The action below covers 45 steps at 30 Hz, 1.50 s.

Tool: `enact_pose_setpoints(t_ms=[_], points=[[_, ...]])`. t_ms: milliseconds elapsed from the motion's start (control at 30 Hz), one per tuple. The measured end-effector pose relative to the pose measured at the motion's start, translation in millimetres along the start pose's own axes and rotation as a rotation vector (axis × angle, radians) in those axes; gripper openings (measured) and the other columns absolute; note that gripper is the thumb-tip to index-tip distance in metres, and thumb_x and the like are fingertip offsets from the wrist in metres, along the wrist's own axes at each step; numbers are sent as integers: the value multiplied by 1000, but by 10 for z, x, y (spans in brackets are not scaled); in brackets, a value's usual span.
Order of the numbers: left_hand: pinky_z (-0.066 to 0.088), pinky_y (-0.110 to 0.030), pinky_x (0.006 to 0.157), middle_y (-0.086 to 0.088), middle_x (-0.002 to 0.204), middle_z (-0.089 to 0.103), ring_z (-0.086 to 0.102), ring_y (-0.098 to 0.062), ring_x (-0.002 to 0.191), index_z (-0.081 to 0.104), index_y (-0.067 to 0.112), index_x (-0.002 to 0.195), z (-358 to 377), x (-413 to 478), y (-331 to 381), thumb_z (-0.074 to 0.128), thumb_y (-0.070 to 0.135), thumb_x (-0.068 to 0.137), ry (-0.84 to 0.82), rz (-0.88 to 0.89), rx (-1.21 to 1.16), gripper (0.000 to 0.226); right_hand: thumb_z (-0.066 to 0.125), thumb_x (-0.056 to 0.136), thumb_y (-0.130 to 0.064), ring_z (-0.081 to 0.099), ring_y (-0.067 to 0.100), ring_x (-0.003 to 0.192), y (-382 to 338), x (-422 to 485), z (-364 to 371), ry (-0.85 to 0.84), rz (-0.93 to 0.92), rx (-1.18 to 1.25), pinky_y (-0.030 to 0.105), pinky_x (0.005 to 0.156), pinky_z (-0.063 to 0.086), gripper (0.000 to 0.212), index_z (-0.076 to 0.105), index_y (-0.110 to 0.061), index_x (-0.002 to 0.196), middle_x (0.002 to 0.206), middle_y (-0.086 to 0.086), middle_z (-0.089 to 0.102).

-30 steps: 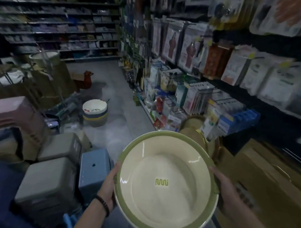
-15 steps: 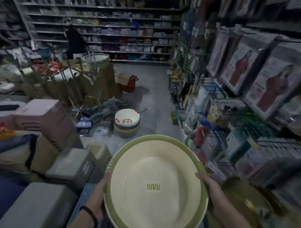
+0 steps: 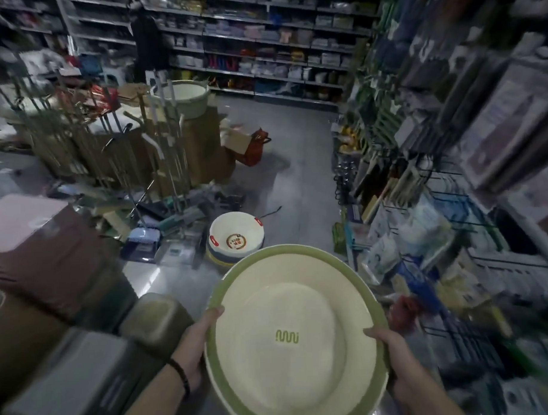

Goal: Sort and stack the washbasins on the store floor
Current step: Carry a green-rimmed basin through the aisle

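The green-rimmed basin (image 3: pixel 289 331) is near and low, carried level by 2 hands. The left hand (image 3: pixel 195 345) and right hand (image 3: pixel 396 361) each hook a thumb over opposite rims, likely to steady it. A stack of basins (image 3: pixel 236 239) stands farther along the floor (image 3: pixel 296 181), probably its destination.

Two hands: left hand (image 3: pixel 193 343), right hand (image 3: pixel 393 355). One green-rimmed basin (image 3: pixel 288 300). One basin stack (image 3: pixel 236 239) on the floor (image 3: pixel 297 191), number within unclear. One far basin (image 3: pixel 185 98). One red bag (image 3: pixel 253 146).
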<state>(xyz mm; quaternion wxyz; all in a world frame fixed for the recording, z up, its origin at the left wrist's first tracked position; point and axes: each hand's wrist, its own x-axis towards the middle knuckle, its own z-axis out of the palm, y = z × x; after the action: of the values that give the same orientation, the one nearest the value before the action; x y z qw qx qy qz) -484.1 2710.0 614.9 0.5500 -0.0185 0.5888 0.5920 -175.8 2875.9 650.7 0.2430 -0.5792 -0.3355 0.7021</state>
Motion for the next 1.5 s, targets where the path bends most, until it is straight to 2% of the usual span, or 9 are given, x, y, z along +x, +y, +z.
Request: enact_pose_setpoints(t_ms=[67, 200, 367, 467, 700, 800, 967, 1233, 1500], points=[[50, -57, 104, -24, 105, 77, 72, -42, 98, 74, 6, 117, 215, 369, 278, 65, 41, 96, 25, 12, 15, 42, 71, 81, -11, 69, 41, 86, -299, 503, 123, -8, 11, 2, 41, 70, 50, 36, 74, 0, 116, 82, 21, 79], [50, -60, 103, -25, 107, 76, 70, -46, 103, 69, 5, 120, 560, 1206, 742, 66, 25, 93, 76, 15, 41, 34, 79, 63, -14, 66, 44, 99, -854, 1743, 345, -49, 94, -68, 44, 77, 52, 72, 67, 4, 131, 109, 26, 75], [49, -61, 101, -32, 110, 71, 66, -46, 103, 66, 2, 105, 943, 2166, 1319, 68, 3, 82, 186, -57, 13, 23, 66, 84, 4, 67, 40, 87, -1728, 3120, 818, -125, 132, -221, 42, 75, 52, 25, 72, 1, 107, 74, 17, 76], [48, -65, 104, -38, 122, 63, 66, -49, 104, 65, -7, 109, 988, 2781, 1632, 77, 9, 56, 235, -106, -1, 56, 62, 86, 6, 66, 37, 85, -2209, 3864, 1223, -193, 134, -342, 39, 72, 51, 26, 73, 3, 109, 69, 11, 75], [59, -53, 73, -29, 102, 74, 68, -44, 85, 69, -8, 115, 851, 4332, 2302, 51, -10, 86, 328, -130, -32, 35, 66, 50, -7, 62, 33, 74, -2871, 5418, 2484, -272, 214, -421, 35, 64, 48, 39, 70, -4, 88, 74, 12, 67], [58, -57, 87, -27, 109, 73, 66, -47, 102, 68, -4, 120, 619, 5176, 2549, 51, -9, 85, 336, -178, -34, 39, 68, 59, -5, 62, 35, 80, -2893, 6166, 3003, -236, 266, -460, 37, 69, 48, 35, 70, -3, 94, 81, 13, 67], [51, -36, 63, -17, 93, 71, 61, -33, 81, 67, 4, 113, 281, 6581, 2851, 55, -7, 83, 344, -204, -9, 34, 63, 71, 2, 62, 38, 89, -2712, 7536, 3691, -145, 377, -496, 42, 77, 49, 29, 69, -1, 99, 89, 13, 68], [61, -52, 82, -15, 122, 69, 67, -39, 109, 55, 23, 136, -268, 8493, 2426, 52, -8, 89, 440, -208, 4, 57, 64, 52, -5, 62, 36, 86, -2077, 9604, 4514, -215, 386, -598, 41, 77, 50, 40, 72, -4, 91, 87, 12, 70], [56, -60, 95, -8, 127, 67, 64, -37, 112, 50, 31, 146, -547, 9438, 1756, 56, -4, 90, 593, -269, -49, 67, 69, 66, -9, 69, 41, 104, -1255, 10851, 4815, -277, 417, -800, 55, 99, 56, 52, 73, -6, 118, 114, 19, 75]])
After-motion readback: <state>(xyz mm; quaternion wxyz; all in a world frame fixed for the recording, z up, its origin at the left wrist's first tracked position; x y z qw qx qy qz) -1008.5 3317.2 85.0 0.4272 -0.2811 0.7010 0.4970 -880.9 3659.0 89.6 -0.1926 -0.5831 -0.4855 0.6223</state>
